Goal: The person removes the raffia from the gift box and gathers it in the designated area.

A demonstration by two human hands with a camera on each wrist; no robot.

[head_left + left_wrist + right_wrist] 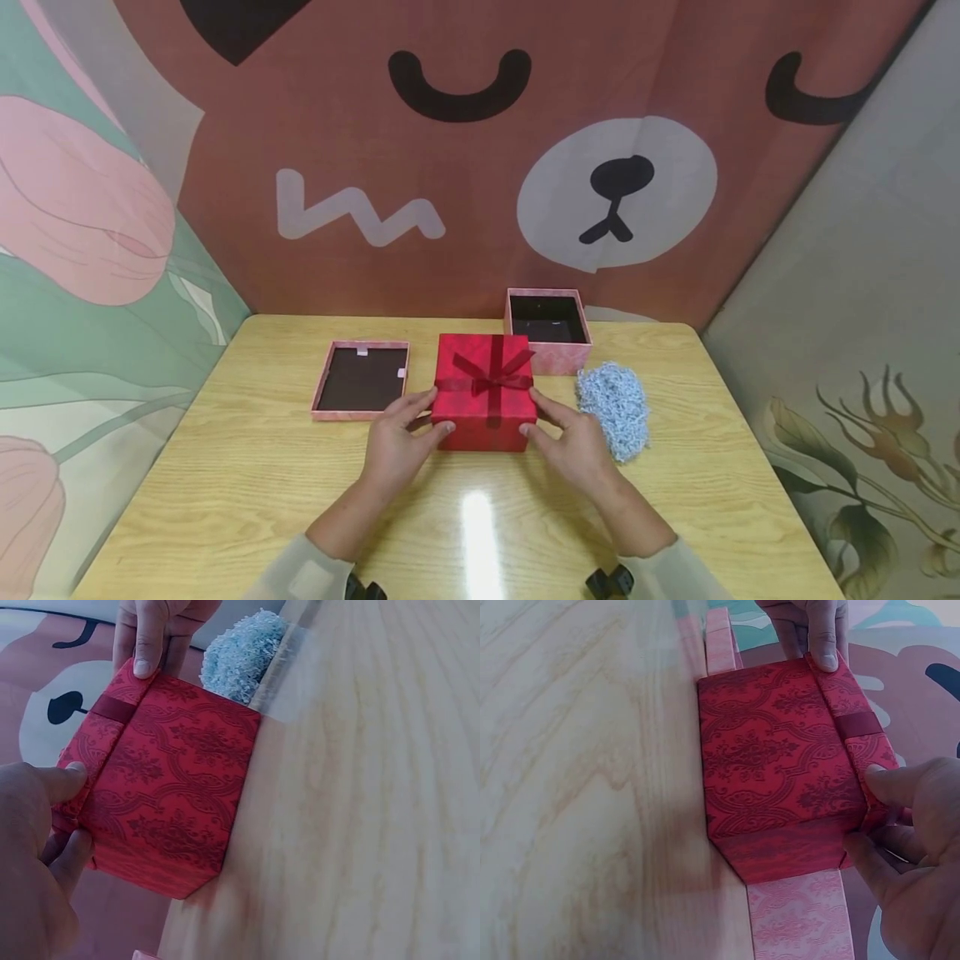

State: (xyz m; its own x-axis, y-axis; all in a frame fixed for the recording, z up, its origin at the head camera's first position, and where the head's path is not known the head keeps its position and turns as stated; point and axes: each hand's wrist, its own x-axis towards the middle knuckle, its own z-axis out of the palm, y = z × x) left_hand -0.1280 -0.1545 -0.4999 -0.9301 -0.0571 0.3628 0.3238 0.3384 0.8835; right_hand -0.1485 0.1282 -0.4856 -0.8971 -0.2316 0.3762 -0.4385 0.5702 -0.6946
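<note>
A red gift box (480,438) with a dark patterned print stands on the table in the middle of the head view. Its lid (456,360) sits on top, crossed by a dark red ribbon (495,382) tied in a bow. My left hand (399,442) grips the lid at its left side, thumb on the front edge. On the opposite side my right hand (576,446) holds the lid the same way. In the left wrist view both thumbs press the lid's front band, just above the box wall. The box's inside is hidden.
An upturned pink lid (349,415) with a dark inside lies to the left on the wooden table (247,492). Behind the red box, to the right, stands an uncovered pink box (564,360). A light blue crinkly bundle (615,410) lies beside my right hand.
</note>
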